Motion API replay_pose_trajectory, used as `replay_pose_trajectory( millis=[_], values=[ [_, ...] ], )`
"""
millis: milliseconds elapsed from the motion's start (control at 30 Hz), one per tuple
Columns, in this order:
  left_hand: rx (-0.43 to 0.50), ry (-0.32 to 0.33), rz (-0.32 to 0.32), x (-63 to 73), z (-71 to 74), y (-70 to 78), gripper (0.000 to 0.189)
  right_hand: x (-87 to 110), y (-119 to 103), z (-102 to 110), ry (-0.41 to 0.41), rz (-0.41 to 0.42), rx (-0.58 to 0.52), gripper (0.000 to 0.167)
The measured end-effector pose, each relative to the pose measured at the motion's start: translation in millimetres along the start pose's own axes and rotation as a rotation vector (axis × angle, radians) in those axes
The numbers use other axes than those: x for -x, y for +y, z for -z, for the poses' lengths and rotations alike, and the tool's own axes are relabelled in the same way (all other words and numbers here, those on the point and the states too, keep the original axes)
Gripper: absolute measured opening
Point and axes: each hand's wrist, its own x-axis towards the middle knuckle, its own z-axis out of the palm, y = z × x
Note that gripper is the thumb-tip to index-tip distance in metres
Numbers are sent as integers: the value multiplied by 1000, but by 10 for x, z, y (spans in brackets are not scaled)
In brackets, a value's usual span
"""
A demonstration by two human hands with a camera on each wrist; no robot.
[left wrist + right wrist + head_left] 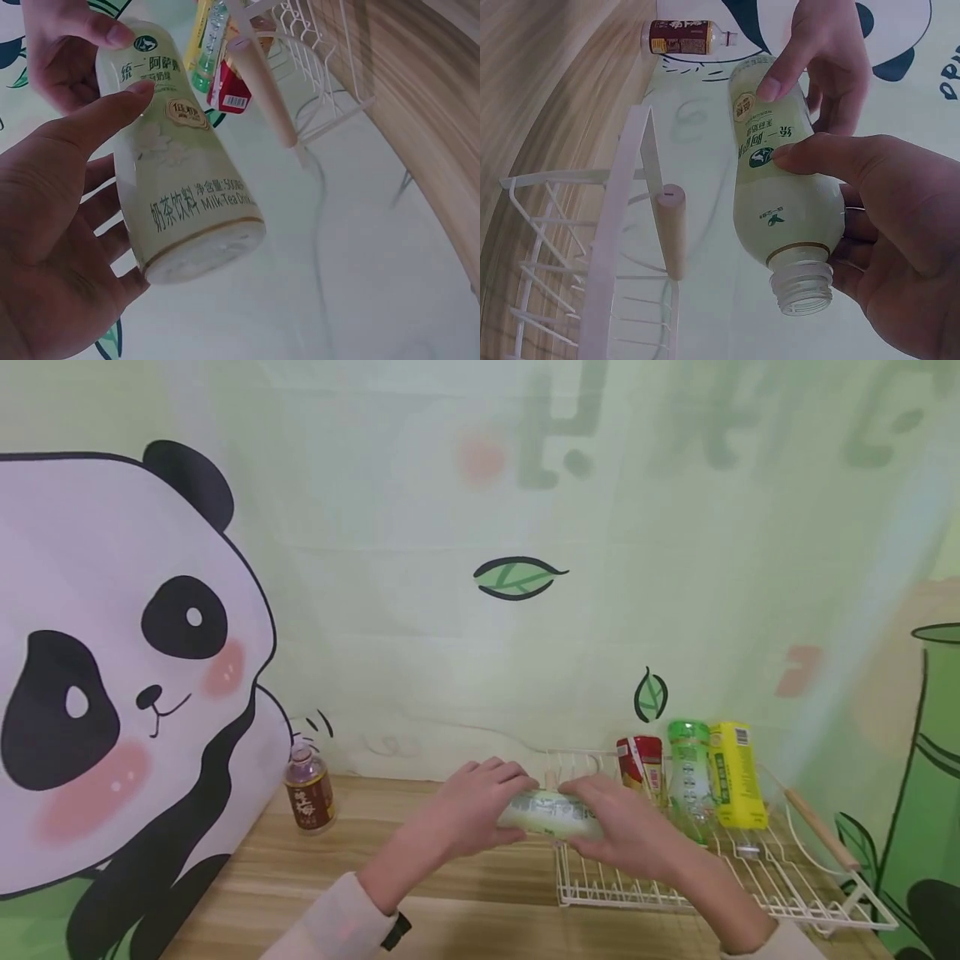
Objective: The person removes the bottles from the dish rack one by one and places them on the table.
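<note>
Though pale, a green-lettered bottle (pixel 182 163)

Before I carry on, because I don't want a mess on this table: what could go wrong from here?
The milk-tea bottle is held sideways with no cap on its threaded neck, so any liquid inside might spill; I can't tell whether it is empty. In the head view it overlaps the left end of the wire rack, so a careless move could knock the rack.
</note>
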Motion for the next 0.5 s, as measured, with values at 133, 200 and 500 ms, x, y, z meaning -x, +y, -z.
replay_pose_trajectory(
  millis=[133,200,500],
  values=[
    [17,-2,1,-18,-49,19,65,-6,-48,1,0,32,-16,60],
    [22,-8,4,-27,-69,26,64,-18,-69,-1,-5,47,-17,59],
    [35,32,-7,-22,-114,10,59,-60,-111,-56,12,65,11,58]
  ],
)
